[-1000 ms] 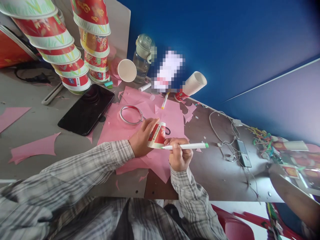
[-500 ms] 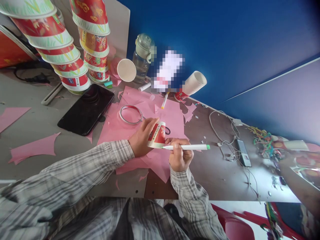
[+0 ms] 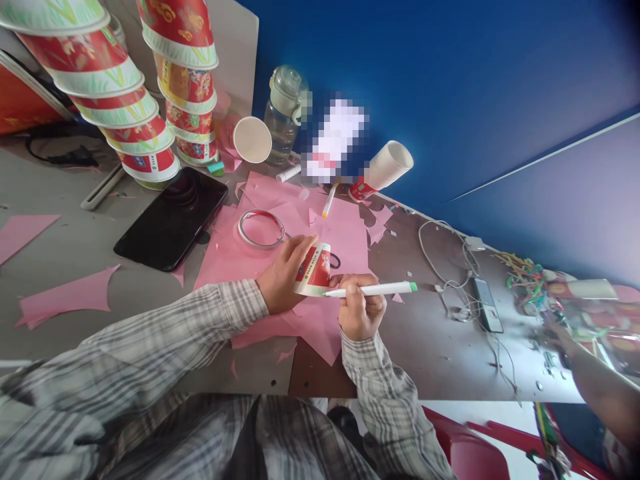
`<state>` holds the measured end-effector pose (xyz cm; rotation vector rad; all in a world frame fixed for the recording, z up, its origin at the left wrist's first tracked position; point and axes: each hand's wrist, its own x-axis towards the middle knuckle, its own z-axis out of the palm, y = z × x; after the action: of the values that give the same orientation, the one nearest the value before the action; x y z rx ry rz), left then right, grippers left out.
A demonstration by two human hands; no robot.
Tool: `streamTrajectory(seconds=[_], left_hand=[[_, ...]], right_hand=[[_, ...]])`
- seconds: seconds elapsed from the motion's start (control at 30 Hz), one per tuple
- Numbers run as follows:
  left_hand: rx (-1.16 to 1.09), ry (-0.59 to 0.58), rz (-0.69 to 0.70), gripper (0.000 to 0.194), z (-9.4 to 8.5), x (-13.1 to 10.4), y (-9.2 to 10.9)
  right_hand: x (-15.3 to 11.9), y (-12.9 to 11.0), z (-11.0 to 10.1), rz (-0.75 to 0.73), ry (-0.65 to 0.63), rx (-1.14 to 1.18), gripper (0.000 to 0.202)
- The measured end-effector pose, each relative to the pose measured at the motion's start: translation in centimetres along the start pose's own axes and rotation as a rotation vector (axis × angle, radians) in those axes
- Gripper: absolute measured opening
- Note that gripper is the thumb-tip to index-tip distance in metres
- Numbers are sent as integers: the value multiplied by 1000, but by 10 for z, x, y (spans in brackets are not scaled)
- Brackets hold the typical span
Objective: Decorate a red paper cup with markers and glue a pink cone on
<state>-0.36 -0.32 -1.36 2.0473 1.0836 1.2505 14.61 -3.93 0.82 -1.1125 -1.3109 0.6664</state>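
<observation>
My left hand (image 3: 283, 280) is wrapped round a red and white paper cup (image 3: 317, 265), held tilted on its side above pink paper (image 3: 235, 260). My right hand (image 3: 361, 312) grips a white marker with a green end (image 3: 387, 289) like a pen. The marker's green tip meets the cup's pale rim band, which has a faint green tint. Just behind the cup, a dark loop (image 3: 335, 261) lies on the paper, partly hidden. A red and white ring (image 3: 261, 229) rests on the paper beyond my left hand.
Leaning cup stacks (image 3: 193, 120) stand at the left, near a black tablet (image 3: 173, 219). A water bottle (image 3: 284, 120), nested cups (image 3: 387, 167) and a yellow-ended marker (image 3: 330, 201) sit at the back. Cables (image 3: 453, 267) lie right; another person's arm (image 3: 595, 373) reaches in there.
My right hand and the marker have shifted very slightly, with the tip still at the cup's rim. At the far right, the other person's arm has moved across the table.
</observation>
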Motion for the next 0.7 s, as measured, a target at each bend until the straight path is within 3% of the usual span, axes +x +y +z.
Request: streamTrajectory(seconds=[0.2, 0.47, 0.57, 0.7], left_hand=[[-2, 17, 9, 75, 0, 1, 1], [-5, 0, -1, 74, 0, 0, -1], [-1, -4, -6, 76, 0, 0, -1], [4, -16, -10, 79, 0, 0, -2]], right_hand=[[3, -3, 0, 70, 58, -53, 15], [1, 0, -2, 62, 15, -7, 17], [3, 0, 1, 65, 80, -39, 16], [9, 2, 5, 30, 181, 114, 17]])
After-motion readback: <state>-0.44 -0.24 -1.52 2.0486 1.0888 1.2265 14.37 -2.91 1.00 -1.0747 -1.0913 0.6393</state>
